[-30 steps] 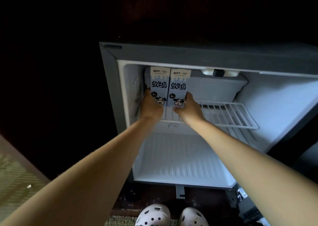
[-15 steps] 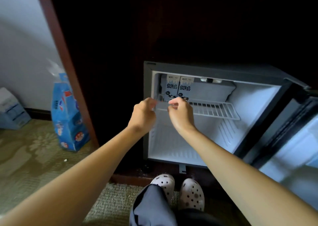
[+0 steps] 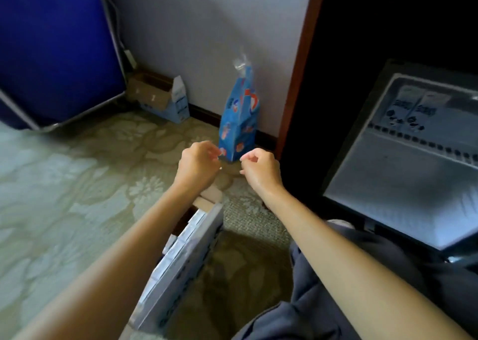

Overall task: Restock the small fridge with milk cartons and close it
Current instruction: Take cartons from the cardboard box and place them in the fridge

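Observation:
The small fridge [image 3: 403,174] stands open at the right, and two milk cartons [image 3: 413,112] stand side by side on its wire shelf at the back left. A cardboard case of milk cartons [image 3: 186,257] lies on the floor under my left forearm. My left hand [image 3: 198,163] and my right hand [image 3: 260,170] hover over the carpet, left of the fridge and above the case. Both have loosely curled fingers and hold nothing.
A blue printed bag [image 3: 239,122] stands against the wall beyond my hands. An open cardboard box [image 3: 160,98] sits by the skirting at the back left. A dark blue panel [image 3: 51,47] fills the upper left. A brown wooden frame [image 3: 297,81] borders the fridge alcove.
Both hands let go of the two cartons on the shelf and drew back out of the fridge to the left. My view swung left toward the carton case on the floor.

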{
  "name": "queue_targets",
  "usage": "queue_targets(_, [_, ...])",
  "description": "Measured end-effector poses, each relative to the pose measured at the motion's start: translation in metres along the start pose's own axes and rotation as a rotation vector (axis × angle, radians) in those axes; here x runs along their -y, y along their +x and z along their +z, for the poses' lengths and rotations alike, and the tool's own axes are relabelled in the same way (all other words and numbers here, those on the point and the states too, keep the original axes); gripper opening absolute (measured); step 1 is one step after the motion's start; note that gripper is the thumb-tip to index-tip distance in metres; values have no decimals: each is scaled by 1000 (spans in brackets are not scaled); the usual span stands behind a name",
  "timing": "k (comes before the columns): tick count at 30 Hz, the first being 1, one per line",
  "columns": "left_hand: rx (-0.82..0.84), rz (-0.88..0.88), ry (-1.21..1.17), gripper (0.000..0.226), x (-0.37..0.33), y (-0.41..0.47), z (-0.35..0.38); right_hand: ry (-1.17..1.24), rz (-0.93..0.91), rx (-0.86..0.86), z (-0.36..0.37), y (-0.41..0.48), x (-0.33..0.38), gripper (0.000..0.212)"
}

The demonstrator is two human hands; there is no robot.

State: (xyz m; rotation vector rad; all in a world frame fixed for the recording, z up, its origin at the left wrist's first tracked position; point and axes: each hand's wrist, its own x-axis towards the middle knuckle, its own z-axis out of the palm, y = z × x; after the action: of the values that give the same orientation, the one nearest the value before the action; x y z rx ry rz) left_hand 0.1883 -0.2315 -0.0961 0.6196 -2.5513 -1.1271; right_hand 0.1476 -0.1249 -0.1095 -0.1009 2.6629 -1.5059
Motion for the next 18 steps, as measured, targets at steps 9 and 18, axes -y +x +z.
queue_targets(9, [140,-350,99,28,144,-41,-6,-206,86,460,112,-53,-57,23])
queue_targets(18, [409,-477,342,33,236,-79,10,-364,74,624,148,-55,-70,22])
